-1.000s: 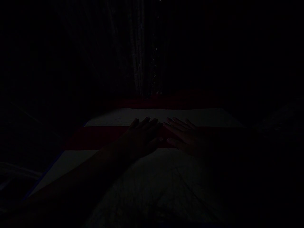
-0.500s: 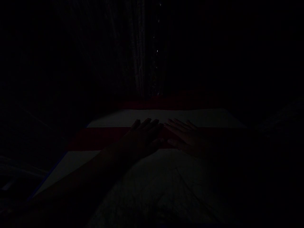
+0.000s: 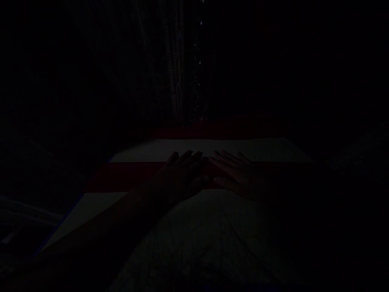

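left hand [image 3: 182, 174]: looks laid palm down just left of the middle of the frame, fingers stretched out and a bit apart, nothing grasped that I can see
right hand [image 3: 238, 175]: same deal just right of the middle, fingers straight and loose, tips aimed up and left, nothing pinched; its wrist end vanishes into the black
gap between hands: tiny, the nearest fingertips almost meet, can't tell if they touch
left forearm [image 3: 124, 215]: runs up from the lower left, crossing over the stripes
striped surface [image 3: 106, 177]: sits mid-frame and runs down toward the bottom, both hands seem to rest on it; way too dark to say if it's cloth or a board
red stripe [image 3: 127, 175]: the band under both hands, right across the middle
upper pale stripe [image 3: 267, 150]: just above the red one, fingertips reach over it
lower pale stripe [image 3: 197, 207]: below the red one, with faint dark lines, no idea if marks or strands
blue edge [image 3: 71, 209]: slanting along the left border, lower left
glints [image 3: 199, 63]: bright specks in a column, upper middle, source unclear
step in hand: my read is flat palms resting or pressing on the stripes, how hard I can't say
next move: I reckon it just calls for a clean lift or slide, no grip to undo, without rucking the surface if it's soft
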Available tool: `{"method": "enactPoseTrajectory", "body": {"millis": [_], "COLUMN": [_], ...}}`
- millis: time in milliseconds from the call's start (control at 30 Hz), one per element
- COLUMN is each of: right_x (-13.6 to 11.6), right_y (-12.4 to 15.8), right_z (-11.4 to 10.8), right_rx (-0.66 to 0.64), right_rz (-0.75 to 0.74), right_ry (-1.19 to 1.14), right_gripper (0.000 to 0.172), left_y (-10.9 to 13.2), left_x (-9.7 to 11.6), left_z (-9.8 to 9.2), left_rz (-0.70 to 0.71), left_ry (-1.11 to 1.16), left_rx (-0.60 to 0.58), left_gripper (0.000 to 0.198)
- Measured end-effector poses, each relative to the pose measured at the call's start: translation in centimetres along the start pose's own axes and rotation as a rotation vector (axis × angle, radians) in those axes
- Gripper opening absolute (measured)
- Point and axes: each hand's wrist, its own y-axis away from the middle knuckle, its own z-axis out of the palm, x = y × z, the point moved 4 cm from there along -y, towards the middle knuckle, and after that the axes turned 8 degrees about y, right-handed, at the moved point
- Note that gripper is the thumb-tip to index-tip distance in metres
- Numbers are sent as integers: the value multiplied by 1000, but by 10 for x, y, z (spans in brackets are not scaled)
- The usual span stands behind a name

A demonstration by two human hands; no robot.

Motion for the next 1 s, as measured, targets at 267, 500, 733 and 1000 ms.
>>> {"method": "enactPoseTrajectory", "body": {"millis": [267,500,733,1000], "right_x": [0,1,1,-1], "right_y": [-1,-1,0,-1], "right_z": [0,0,-1,-2], "right_rx": [-10,-23,-8,-6], "right_rz": [4,1,-6,-1], "right_ry": [-4,-32,-37,-28], "right_gripper": [74,77,78,77], "left_y": [0,1,0,1], "left_x": [-1,2,2,1], "left_z": [-1,-4,-2,-4], "left_rz": [0,-24,-16,-19], "left_ry": [9,20,20,39], "left_rx": [10,-8,4,-21], "left_gripper": [70,69,70,71]}}
